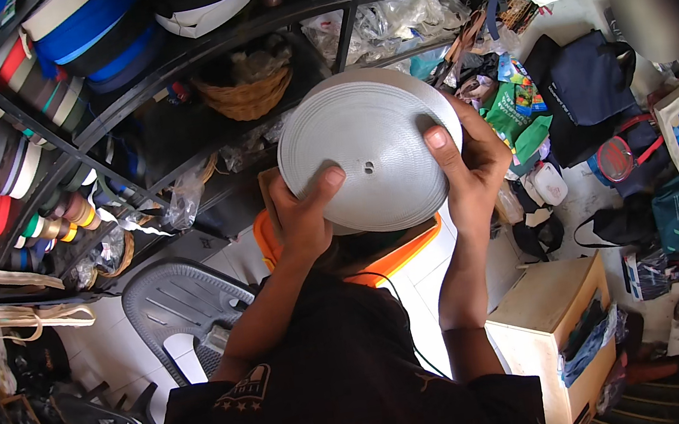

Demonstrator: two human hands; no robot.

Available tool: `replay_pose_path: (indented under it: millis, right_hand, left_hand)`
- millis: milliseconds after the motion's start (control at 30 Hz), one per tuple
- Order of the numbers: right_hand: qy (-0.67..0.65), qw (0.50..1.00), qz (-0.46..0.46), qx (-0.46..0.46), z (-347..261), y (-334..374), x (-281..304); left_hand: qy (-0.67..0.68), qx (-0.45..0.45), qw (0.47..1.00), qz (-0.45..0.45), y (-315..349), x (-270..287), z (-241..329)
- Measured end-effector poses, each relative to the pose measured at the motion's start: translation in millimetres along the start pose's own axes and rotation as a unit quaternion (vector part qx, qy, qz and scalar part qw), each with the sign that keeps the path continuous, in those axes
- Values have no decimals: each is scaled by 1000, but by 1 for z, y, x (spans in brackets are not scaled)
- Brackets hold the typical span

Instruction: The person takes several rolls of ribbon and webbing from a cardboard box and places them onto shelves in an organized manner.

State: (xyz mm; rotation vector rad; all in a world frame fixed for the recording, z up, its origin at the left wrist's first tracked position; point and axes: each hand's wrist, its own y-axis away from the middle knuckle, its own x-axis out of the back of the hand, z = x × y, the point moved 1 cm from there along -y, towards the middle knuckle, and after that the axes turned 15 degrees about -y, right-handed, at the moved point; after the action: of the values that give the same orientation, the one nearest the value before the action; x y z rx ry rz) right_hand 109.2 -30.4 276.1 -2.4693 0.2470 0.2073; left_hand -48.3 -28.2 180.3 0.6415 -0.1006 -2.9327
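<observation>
Between my two hands is a large grey roll of webbing [362,126], wound flat into a disc with a small hole at its centre. My left hand [303,217] grips its lower left edge, the thumb lying on the flat face. On the right side my right hand [470,150] wraps round the rim, its thumb also pressed on the face. The fingers behind the roll are mostly hidden. Below the roll, partly covered by it, shows an orange container [402,257].
A black shelf rack [106,127] with coloured webbing rolls [94,38] and a wicker basket [249,94] stands ahead and left. A grey plastic chair [179,308] is at left. To the right are a wooden box [551,295] and many bags [591,85] on display.
</observation>
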Motion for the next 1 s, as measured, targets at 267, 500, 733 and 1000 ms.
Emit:
replay_pose_path:
  millis: [267, 500, 733, 1000]
  right_hand:
    - [143, 987, -61, 48, -34, -7, 19]
    - [183, 971, -131, 78, -40, -12, 18]
    - [142, 988, -60, 13, -37, -2, 21]
    - [174, 983, -35, 51, 15, 43, -33]
  left_hand:
    - [90, -37, 994, 48, -15, 12, 27]
    - [101, -72, 992, 0, -20, 24, 29]
    - [136, -61, 989, -12, -15, 21, 38]
    - [84, -133, 987, -29, -12, -3, 29]
